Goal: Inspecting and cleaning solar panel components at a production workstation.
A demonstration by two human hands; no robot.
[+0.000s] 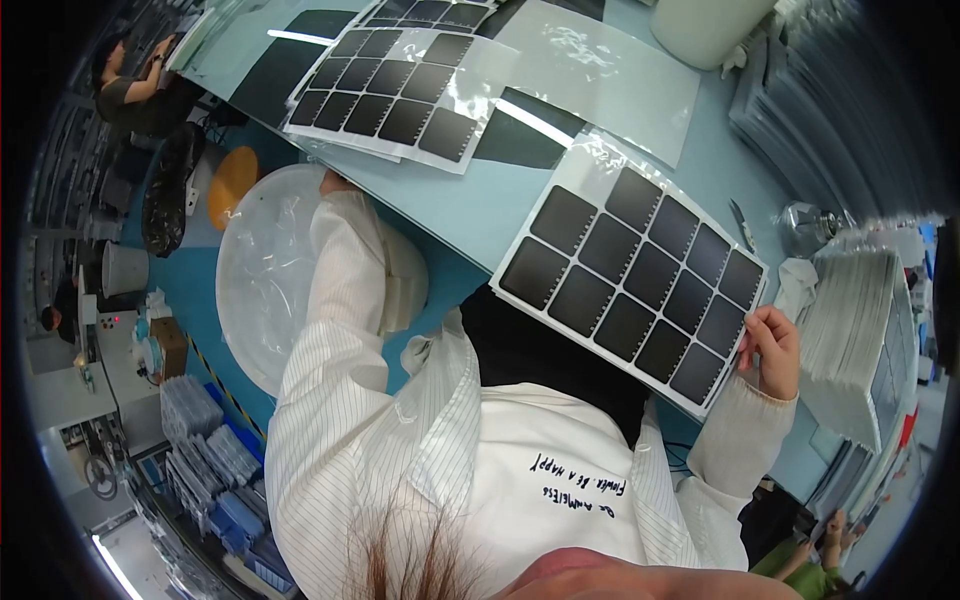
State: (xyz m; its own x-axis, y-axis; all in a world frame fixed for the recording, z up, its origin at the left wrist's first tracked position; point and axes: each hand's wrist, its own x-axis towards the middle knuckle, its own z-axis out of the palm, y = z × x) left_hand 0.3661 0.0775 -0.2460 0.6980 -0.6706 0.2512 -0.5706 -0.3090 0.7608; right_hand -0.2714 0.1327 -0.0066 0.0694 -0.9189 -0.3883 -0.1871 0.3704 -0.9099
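My right hand (772, 349) pinches the near right corner of a white sheet (632, 278) that carries a grid of black squares with toothed edges. The sheet lies on the pale blue table (470, 205) and hangs over its near edge. My left arm in a white striped sleeve reaches out to the table's left edge; only a sliver of my left hand (334, 183) shows there, just below a second sheet of black squares (392, 88), and I cannot tell what it holds.
A clear plastic film (600, 70) and more black sheets lie at the back of the table. A thick stack of white sheets (856, 335) stands to the right, a small blade (741, 224) near it. A round plastic-lined bin (265, 275) stands below left. Another person (135, 85) works far left.
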